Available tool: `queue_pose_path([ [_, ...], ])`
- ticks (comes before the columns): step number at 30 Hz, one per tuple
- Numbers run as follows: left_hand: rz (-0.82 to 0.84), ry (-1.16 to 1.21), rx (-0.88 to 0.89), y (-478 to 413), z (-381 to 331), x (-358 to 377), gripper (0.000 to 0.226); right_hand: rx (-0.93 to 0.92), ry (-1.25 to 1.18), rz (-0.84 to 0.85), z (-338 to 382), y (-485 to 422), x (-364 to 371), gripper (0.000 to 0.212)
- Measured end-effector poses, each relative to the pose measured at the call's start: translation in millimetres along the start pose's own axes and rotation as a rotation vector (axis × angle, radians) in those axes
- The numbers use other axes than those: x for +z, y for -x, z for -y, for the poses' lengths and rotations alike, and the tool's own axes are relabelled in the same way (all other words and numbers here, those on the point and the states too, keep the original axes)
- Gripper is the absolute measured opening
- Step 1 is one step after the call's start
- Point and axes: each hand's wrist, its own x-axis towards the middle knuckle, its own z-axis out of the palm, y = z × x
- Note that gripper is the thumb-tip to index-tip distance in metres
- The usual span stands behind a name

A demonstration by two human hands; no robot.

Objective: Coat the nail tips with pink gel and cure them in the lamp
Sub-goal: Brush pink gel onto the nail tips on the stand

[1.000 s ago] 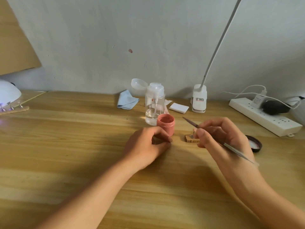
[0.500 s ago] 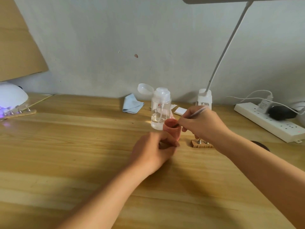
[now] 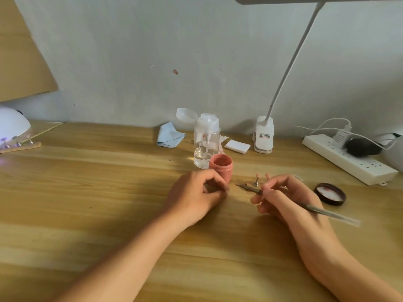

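Note:
An open pink gel jar (image 3: 221, 167) stands mid-table, and my left hand (image 3: 194, 196) rests on the wood with its fingertips against the jar's base. My right hand (image 3: 281, 198) grips a thin brush (image 3: 314, 209), whose tip points left toward the jar. Just behind that tip sits a small wooden stand with nail tips on pins (image 3: 255, 183), partly hidden by my fingers. The white curing lamp (image 3: 12, 125) glows purple at the far left, with a wooden strip of nail tips (image 3: 20, 146) lying at its mouth.
A clear pump bottle (image 3: 206, 141) stands behind the jar, beside a blue cloth (image 3: 170, 136) and white pads (image 3: 237, 146). The jar's black lid (image 3: 330, 193) lies to the right. A desk lamp base (image 3: 263, 137) and a power strip (image 3: 349, 159) sit along the back right.
My right hand has drawn the brush back from the jar's mouth, down and to the right, to in front of the small stand. My left hand has stayed at the jar.

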Motion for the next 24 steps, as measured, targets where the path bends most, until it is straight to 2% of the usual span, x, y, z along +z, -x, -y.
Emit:
queue_pose_path([
  [10,-0.02,-0.004,-0.034,0.2,0.5,1.5,0.014,-0.081,0.088,0.098,-8.5,-3.6,4.0,0.011],
  [24,-0.018,0.009,-0.045,0.3,-0.2,1.2,0.015,-0.093,0.078,0.09,-7.4,-3.3,4.4,0.013],
])
